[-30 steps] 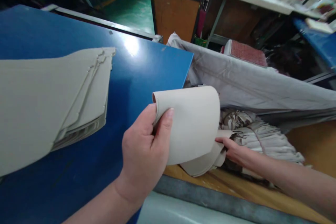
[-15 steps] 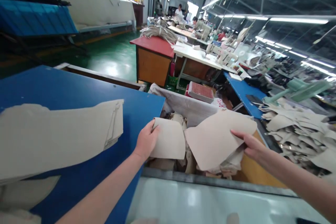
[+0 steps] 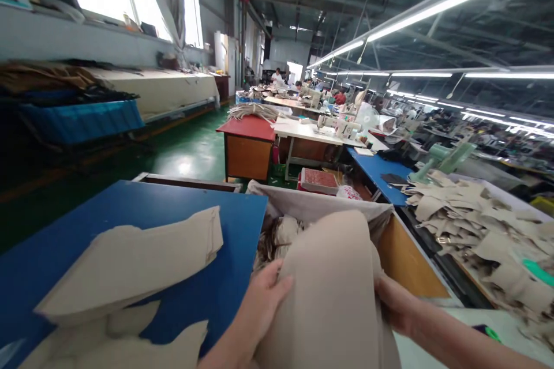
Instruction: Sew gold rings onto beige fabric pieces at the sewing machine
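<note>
Both my hands hold a beige fabric piece (image 3: 335,282) raised in front of me. My left hand (image 3: 262,300) grips its left edge with the thumb on top. My right hand (image 3: 392,302) grips its right edge, fingers partly hidden behind the cloth. The piece curves upward and hides most of the cloth-lined bin (image 3: 311,204) behind it. A stack of similar beige pieces (image 3: 134,262) lies on the blue table (image 3: 130,207) to my left.
More beige cut pieces (image 3: 480,230) are heaped on a table at the right. A red-topped cabinet (image 3: 246,147), white work tables with sewing machines and distant workers stand beyond. Green floor lies at the left.
The view has tilted up to show the workshop. My hands came together and now hold one large beige piece in front of me, lifted above the bin.
</note>
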`<act>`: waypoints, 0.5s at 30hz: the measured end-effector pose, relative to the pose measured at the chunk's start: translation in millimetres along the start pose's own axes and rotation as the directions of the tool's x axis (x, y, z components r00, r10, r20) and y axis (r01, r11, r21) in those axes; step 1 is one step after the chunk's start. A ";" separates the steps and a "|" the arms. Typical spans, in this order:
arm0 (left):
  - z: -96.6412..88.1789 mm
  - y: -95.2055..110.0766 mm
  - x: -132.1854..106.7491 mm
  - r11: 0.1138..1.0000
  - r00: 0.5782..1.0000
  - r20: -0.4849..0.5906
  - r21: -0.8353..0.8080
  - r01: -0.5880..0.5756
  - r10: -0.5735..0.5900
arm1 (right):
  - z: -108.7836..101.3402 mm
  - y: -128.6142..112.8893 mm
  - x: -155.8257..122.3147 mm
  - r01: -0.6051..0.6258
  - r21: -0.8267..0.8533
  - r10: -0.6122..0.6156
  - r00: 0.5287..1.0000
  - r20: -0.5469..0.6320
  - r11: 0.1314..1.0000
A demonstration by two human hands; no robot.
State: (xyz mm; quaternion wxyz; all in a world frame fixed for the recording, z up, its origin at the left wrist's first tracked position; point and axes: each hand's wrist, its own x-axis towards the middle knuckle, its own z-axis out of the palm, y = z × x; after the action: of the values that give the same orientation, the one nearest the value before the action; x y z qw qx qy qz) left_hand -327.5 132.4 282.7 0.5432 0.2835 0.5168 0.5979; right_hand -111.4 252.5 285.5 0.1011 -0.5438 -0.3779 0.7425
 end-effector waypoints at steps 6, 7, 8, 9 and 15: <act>-11.9 -69.3 -66.4 0.989 0.994 0.006 0.101 0.111 -0.112 | 11.5 29.4 -56.8 0.024 -0.046 -0.018 0.991 0.132 0.999; -12.6 -76.6 -76.5 0.985 0.995 -0.007 0.139 0.102 -0.102 | 11.8 34.5 -64.7 0.054 -0.054 -0.045 0.987 0.154 0.997; -12.9 -83.9 -85.2 0.974 0.995 -0.030 0.203 0.104 -0.100 | 12.1 39.5 -71.5 0.082 -0.054 -0.071 0.983 0.169 0.995; -13.0 -91.4 -92.2 0.951 0.993 -0.062 0.287 0.116 -0.103 | 12.4 44.1 -77.4 0.100 -0.050 -0.089 0.980 0.176 0.994; -13.4 -119.5 -114.6 0.927 0.979 -0.164 0.334 0.169 -0.119 | 20.3 60.7 -107.9 0.103 -0.012 -0.101 0.989 0.109 0.995</act>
State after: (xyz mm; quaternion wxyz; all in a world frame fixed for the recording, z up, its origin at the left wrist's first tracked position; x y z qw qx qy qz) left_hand -268.4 5.4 193.4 0.4894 0.2930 0.6704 0.4746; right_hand -71.6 140.7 326.2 0.1135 -0.4835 -0.4167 0.7614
